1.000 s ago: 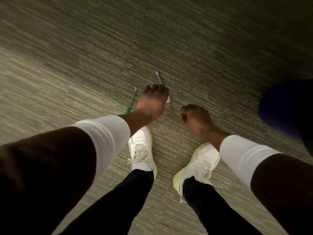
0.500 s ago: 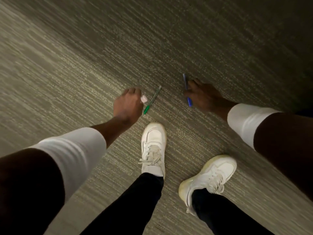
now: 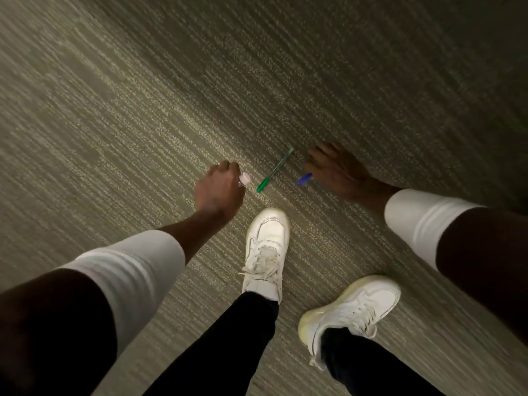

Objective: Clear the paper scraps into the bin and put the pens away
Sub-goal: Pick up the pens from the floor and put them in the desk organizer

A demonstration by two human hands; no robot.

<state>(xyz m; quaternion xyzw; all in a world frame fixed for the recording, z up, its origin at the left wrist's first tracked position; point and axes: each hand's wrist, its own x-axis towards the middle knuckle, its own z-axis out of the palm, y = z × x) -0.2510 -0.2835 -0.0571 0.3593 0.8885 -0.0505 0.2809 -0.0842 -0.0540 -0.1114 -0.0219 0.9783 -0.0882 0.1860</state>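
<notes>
A green-capped pen (image 3: 275, 170) lies on the carpet between my hands. My left hand (image 3: 220, 190) hangs just left of it, fingers curled around a small pale paper scrap (image 3: 245, 178) that sticks out by the thumb. My right hand (image 3: 335, 171) is low over the carpet to the right of the green pen, its fingers closed on a blue pen (image 3: 304, 179); only the blue capped end shows, the rest is hidden under the hand.
Striped grey-green carpet (image 3: 143, 110) covers the whole floor. My two white sneakers (image 3: 267, 247) (image 3: 354, 307) stand just below the pens. No bin is in view.
My right hand has closed over the blue pen and turned it, so only its blue end shows. The left hand still holds the scrap beside the green pen.
</notes>
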